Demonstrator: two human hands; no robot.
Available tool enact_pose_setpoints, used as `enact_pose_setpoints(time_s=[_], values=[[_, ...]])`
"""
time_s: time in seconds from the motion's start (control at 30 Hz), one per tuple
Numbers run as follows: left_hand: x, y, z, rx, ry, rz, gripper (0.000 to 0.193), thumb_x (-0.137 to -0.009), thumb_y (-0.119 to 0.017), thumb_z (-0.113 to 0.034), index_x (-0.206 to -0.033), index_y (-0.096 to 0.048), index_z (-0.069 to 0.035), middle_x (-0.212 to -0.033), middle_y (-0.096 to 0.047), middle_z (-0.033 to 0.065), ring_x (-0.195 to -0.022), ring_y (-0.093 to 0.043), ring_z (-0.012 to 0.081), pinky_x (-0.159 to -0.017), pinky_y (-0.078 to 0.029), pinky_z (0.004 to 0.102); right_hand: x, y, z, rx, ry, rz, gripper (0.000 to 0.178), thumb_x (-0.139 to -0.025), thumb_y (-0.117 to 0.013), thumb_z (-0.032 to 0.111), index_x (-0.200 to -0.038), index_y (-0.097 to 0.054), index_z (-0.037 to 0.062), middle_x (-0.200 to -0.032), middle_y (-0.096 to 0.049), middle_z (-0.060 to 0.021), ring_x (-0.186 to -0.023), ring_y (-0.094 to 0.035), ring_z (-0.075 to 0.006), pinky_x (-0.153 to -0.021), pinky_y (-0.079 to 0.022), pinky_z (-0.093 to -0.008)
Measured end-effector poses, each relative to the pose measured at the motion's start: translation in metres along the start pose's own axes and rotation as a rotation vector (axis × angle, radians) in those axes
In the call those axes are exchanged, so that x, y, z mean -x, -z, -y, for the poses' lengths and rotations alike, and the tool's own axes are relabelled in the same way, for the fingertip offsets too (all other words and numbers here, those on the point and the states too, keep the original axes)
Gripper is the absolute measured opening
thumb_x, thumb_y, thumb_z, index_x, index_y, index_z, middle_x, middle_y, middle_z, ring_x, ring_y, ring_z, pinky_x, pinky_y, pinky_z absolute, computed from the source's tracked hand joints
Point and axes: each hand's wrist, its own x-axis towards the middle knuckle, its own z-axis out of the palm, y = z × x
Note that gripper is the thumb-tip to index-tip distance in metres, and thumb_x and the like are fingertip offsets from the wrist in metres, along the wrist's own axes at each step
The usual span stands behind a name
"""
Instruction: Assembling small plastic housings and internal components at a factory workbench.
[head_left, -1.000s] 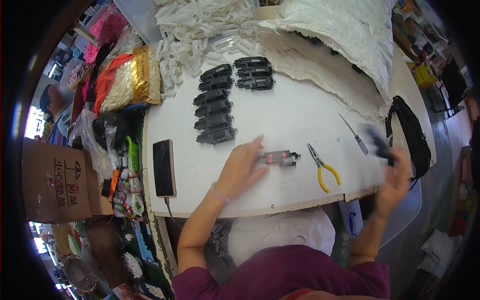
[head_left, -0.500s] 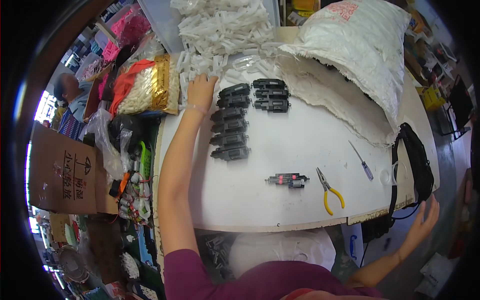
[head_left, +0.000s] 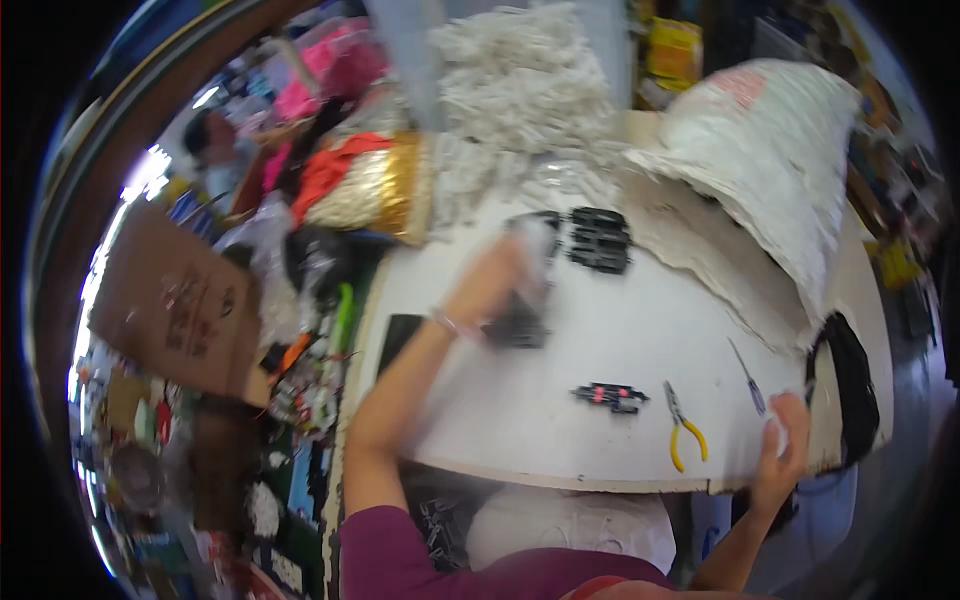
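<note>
My left hand point(head_left: 500, 272), smeared by motion, is over the columns of black plastic assemblies. At its fingertips is a blurred whitish translucent plastic piece point(head_left: 540, 248). It partly hides the left column of black assemblies point(head_left: 518, 328); the right column point(head_left: 600, 240) shows beside it. At the right table edge my right hand point(head_left: 792, 430) has thumb and fingers closed around a clear round plastic thing point(head_left: 778, 428), blurred. Near those fingers lies a screwdriver point(head_left: 750, 380). Left of it are yellow-handled pliers point(head_left: 680, 425) and a single black assembly with pink marks point(head_left: 610, 397).
White plastic pieces point(head_left: 520, 90) fill a bin and spill onto the far table. A large white woven sack point(head_left: 760, 170) lies open at far right, a black bag point(head_left: 850, 390) below it. A bag of pale pieces point(head_left: 350, 195) and a cardboard box point(head_left: 180, 300) are left. Another person sits far left.
My left hand has come back from the white pieces toward the black assemblies, with a whitish piece at its fingers. My right hand has moved onto the table edge, to the clear round thing. The view has shifted.
</note>
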Motion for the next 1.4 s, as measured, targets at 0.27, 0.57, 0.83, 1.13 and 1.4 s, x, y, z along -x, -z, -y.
enact_pose_setpoints(time_s=[0.27,0.57,0.83,1.13,1.4], values=[[0.112,-0.117,-0.073,0.506,0.162,0.676,0.043,-0.096,-0.044,-0.030,-0.130,-0.044,-0.006,-0.089,-0.054,0.0019,-0.067,-0.048,0.0074,-0.060,-0.044,0.0227,0.003,-0.060,0.072,-0.323,0.641,0.567,0.040,-0.065,-0.074,0.013,-0.103,-0.062,0.0060,-0.101,-0.061,-0.0107,-0.090,-0.059,-0.0288,-0.077,-0.047,-0.0372],[0.111,-0.097,-0.078,-0.166,-0.197,-0.069,0.032,-0.079,-0.064,-0.006,-0.110,-0.060,-0.003,-0.092,-0.059,0.0126,-0.078,-0.057,0.0228,-0.071,-0.047,0.0299,-0.005,-0.087,0.044,-0.376,0.278,0.427,0.028,-0.073,-0.068,0.004,-0.101,-0.062,0.0018,-0.096,-0.062,-0.0137,-0.085,-0.060,-0.0284,-0.073,-0.049,-0.0328],[0.085,-0.120,-0.044,-0.327,-0.310,-0.139,0.028,-0.075,-0.064,0.000,-0.102,-0.064,-0.003,-0.091,-0.060,0.0102,-0.082,-0.056,0.0258,-0.072,-0.046,0.0305,-0.001,-0.104,0.016,-0.348,0.162,0.527,0.027,-0.081,-0.061,0.003,-0.108,-0.059,0.0023,-0.102,-0.058,-0.0121,-0.085,-0.059,-0.0275,-0.073,-0.048,-0.0325],[0.087,-0.129,-0.035,-0.398,-0.386,-0.140,0.026,-0.072,-0.065,0.001,-0.096,-0.067,-0.006,-0.087,-0.060,0.0069,-0.086,-0.055,0.0248,-0.076,-0.045,0.0329,0.007,-0.104,0.004,-0.278,0.190,0.563,0.026,-0.081,-0.060,0.003,-0.106,-0.060,0.0016,-0.104,-0.059,-0.0136,-0.091,-0.058,-0.0290,-0.078,-0.048,-0.0327],[0.086,-0.130,-0.034,-0.478,-0.385,-0.097,0.030,-0.070,-0.064,0.001,-0.098,-0.068,-0.008,-0.092,-0.060,0.0076,-0.093,-0.056,0.0250,-0.080,-0.045,0.0324,0.005,-0.105,0.002,-0.198,0.291,0.578,0.029,-0.077,-0.062,0.003,-0.105,-0.060,0.0049,-0.102,-0.059,-0.0133,-0.094,-0.057,-0.0304,-0.081,-0.048,-0.0373]])
